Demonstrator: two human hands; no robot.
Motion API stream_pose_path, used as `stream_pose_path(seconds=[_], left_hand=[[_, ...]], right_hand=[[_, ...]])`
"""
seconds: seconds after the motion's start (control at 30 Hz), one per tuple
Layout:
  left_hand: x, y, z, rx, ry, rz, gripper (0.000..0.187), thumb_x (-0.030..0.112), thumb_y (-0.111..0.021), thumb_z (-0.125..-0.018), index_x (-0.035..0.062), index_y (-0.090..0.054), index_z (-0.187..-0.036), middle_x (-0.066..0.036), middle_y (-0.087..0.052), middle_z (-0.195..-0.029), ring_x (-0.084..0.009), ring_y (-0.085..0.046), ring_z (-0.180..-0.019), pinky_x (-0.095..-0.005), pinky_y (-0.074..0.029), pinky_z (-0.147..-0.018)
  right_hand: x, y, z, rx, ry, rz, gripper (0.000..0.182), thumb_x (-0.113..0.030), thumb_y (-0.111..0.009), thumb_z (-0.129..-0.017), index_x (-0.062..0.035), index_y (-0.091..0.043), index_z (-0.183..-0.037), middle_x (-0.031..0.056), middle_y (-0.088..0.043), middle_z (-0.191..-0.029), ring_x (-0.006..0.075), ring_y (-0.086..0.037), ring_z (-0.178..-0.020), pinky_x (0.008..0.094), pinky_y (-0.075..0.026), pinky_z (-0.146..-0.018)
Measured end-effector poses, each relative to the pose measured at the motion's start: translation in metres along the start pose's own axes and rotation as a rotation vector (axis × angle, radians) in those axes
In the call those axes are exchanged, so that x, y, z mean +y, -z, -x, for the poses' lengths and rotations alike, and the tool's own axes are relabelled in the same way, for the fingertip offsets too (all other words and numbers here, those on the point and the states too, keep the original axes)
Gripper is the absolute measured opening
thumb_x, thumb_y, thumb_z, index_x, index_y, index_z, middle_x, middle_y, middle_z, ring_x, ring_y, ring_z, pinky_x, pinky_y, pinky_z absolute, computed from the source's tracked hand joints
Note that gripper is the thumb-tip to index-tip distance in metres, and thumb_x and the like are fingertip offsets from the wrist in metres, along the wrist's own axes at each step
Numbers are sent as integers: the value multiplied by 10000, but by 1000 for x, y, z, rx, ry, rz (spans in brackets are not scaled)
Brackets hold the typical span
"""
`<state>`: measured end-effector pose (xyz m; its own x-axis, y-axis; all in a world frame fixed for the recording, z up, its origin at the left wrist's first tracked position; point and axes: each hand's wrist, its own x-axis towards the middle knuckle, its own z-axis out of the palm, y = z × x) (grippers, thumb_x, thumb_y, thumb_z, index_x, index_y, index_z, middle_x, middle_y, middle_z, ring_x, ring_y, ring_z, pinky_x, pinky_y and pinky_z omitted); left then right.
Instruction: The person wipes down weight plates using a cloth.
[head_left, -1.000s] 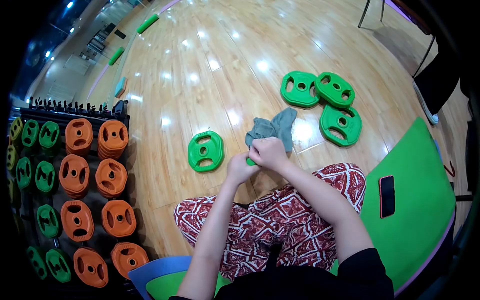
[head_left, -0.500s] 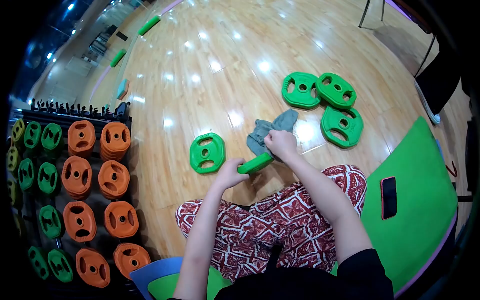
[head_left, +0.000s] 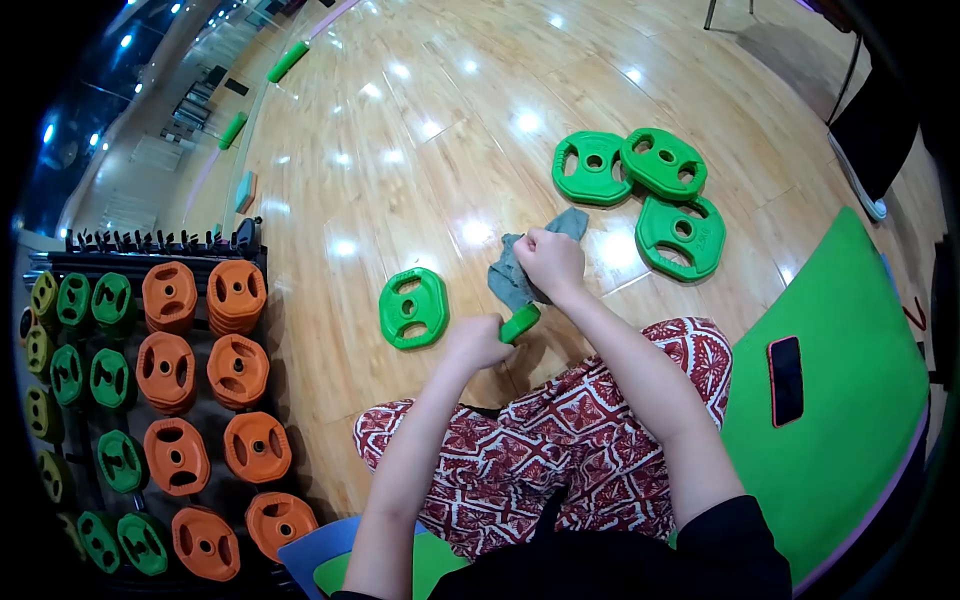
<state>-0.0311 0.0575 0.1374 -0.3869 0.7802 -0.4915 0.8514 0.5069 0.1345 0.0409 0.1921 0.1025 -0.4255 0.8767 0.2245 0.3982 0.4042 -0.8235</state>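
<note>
My left hand [head_left: 478, 342] grips a green weight plate [head_left: 520, 323], seen nearly edge-on above my lap. Closed around a grey-green cloth [head_left: 510, 277], my right hand [head_left: 550, 264] is just above and right of that plate. Part of the cloth spreads behind the fist. One green plate [head_left: 413, 308] lies flat on the floor to the left of my left hand. Farther off on the right are three more: a left one [head_left: 592, 168], one overlapping it [head_left: 664, 163], and a nearer one [head_left: 680, 237].
A rack at left holds orange plates [head_left: 168, 371] and smaller green plates [head_left: 112, 298]. On the green mat [head_left: 830, 400] at right lies a phone [head_left: 786, 381]. A person's shoe [head_left: 860, 185] and a chair leg [head_left: 848, 80] are at upper right.
My right hand has moved up and slightly left with the cloth, off the held plate's edge. The held plate has turned and shows less of its length. The view has shifted slightly.
</note>
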Motion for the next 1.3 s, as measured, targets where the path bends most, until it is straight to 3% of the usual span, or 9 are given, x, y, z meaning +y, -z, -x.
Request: stream_pose_path(seconds=[0.17,0.33,0.47,0.6,0.63,0.8,0.87,1.07,1.3], left_hand=[[7,-13,-11,-122,30,240,278,205,-610,-578,6,-595,-772,-153,-620,-679,-289,-612,-641,-359,-486,-618],[-18,-1,3,-31,197,582,211,123,-568,-593,-8,-586,-758,-128,-603,-600,-199,-612,-571,-300,-480,-547],[-23,-17,7,47,110,720,202,142,-545,-631,-9,-590,-757,-109,-591,-599,-170,-597,-554,-287,-468,-544],[-6,-34,-7,328,0,396,362,328,-603,-630,16,-609,-814,-175,-605,-667,-304,-604,-626,-384,-470,-579],[-3,-32,-10,258,104,212,376,382,-620,-615,63,-622,-814,-186,-603,-698,-350,-588,-666,-418,-466,-590],[-23,-31,-4,374,-33,264,319,355,-619,-617,85,-627,-788,-177,-601,-684,-346,-588,-663,-423,-471,-599],[-34,-36,-1,428,-50,307,309,345,-617,-618,81,-627,-778,-180,-598,-679,-347,-586,-658,-425,-472,-602],[-49,-39,7,440,-30,368,285,311,-610,-620,76,-624,-781,-181,-593,-671,-342,-582,-628,-419,-473,-593],[-59,-44,1,438,42,453,284,308,-613,-618,74,-627,-779,-182,-597,-674,-335,-587,-635,-417,-472,-583]], right_hand=[[-4,13,-3,30,-16,-52,229,-254,-525,-708,-66,-581,-589,150,-554,-563,317,-559,-541,411,-428,-481],[-14,32,-14,116,-38,-241,259,-244,-538,-711,-34,-537,-559,162,-496,-515,312,-523,-486,389,-374,-445],[-7,19,-9,13,-77,-164,240,-272,-533,-699,-68,-570,-578,138,-547,-554,318,-548,-528,404,-414,-467],[-14,3,27,-178,259,-49,194,-248,-521,-693,-104,-595,-587,114,-558,-538,287,-565,-500,394,-439,-461],[-14,-1,38,-199,360,-23,194,-251,-522,-691,-105,-592,-584,110,-558,-535,283,-566,-498,389,-439,-456],[1,-26,47,-227,498,3,190,-253,-526,-684,-106,-583,-579,98,-559,-532,282,-569,-498,384,-441,-449],[13,-33,39,-104,358,62,202,-237,-536,-696,-83,-552,-566,105,-554,-526,290,-563,-501,400,-438,-460],[40,-26,16,-231,-5,294,214,-259,-523,-703,-90,-578,-582,122,-579,-578,286,-582,-538,405,-454,-491],[-35,-9,33,45,563,-73,185,-162,-568,-663,-87,-495,-510,78,-514,-480,233,-539,-447,346,-426,-428]])
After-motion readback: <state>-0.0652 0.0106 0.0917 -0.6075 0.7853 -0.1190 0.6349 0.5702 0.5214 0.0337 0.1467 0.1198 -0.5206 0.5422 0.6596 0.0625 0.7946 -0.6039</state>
